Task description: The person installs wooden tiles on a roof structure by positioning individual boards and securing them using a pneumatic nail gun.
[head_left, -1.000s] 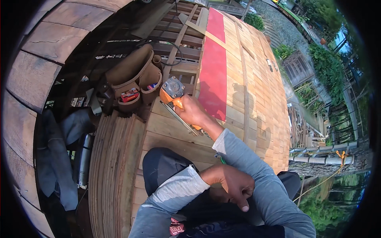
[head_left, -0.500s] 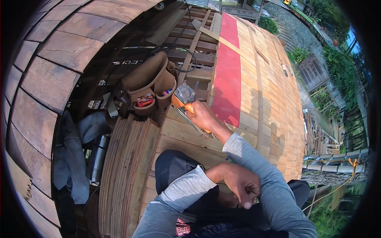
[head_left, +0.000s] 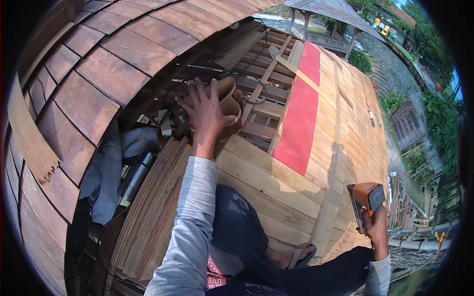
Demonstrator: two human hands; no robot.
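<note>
My left hand [head_left: 205, 116] reaches forward with its fingers spread and rests on top of a brown leather tool pouch [head_left: 233, 104], holding nothing that I can see. The pouch sits at the edge of an open gap in the wooden roof framing. My right hand [head_left: 377, 231] is low at the right, gripping an orange nail gun [head_left: 368, 197] held over the roof boards [head_left: 266, 182]. I am sitting on the boards in dark trousers, one sandalled foot [head_left: 298, 254] tucked under.
A stack of thin wooden shingles [head_left: 148, 217] lies left of my leg. A grey cloth [head_left: 106, 170] and a dark metal bottle [head_left: 134, 176] lie in the gap. A curved shingled roof [head_left: 108, 69] rises at the left. A red strip [head_left: 301, 123] runs along the planks. Ground lies far below right.
My right hand has carried the orange nail gun from beside the pouch down to the lower right. My left hand has left my lap and stretched out onto the pouch.
</note>
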